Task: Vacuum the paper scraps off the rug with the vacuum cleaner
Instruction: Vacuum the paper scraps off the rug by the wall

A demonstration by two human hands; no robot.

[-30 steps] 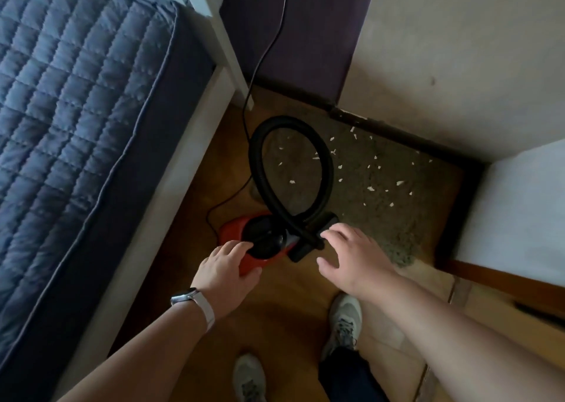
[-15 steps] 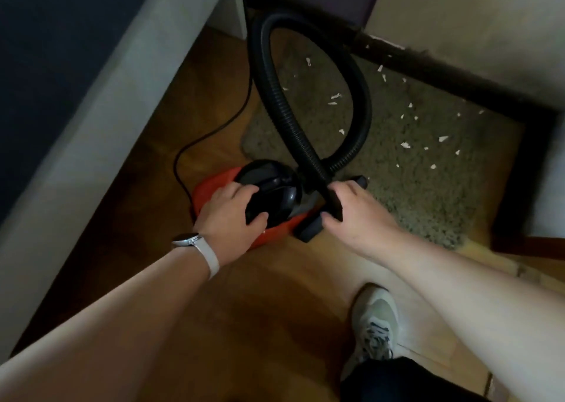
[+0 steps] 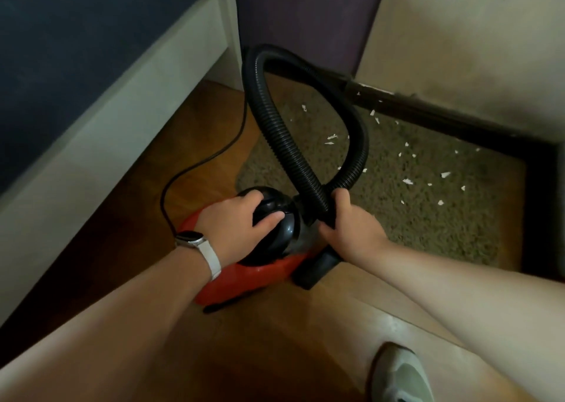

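Observation:
A small red and black vacuum cleaner [image 3: 256, 275] sits on the wooden floor at the near edge of a shaggy olive rug [image 3: 428, 218]. Its black ribbed hose [image 3: 275, 126] loops up over the rug and back down. My left hand [image 3: 238, 221] grips the black domed top of the vacuum cleaner. My right hand [image 3: 351, 227] grips the lower end of the hose where it meets the black nozzle [image 3: 318, 267]. Several white paper scraps [image 3: 408, 181] lie scattered over the rug.
A bed with a white frame [image 3: 122, 120] and dark blue mattress runs along the left. The power cord [image 3: 195, 166] trails across the floor beside it. A wall with a dark baseboard [image 3: 458, 117] bounds the rug. My shoe [image 3: 400, 374] is at the bottom right.
Both hands reached down and took hold: the left closed on the vacuum's black top, the right closed round the hose end. My view dropped closer to the floor.

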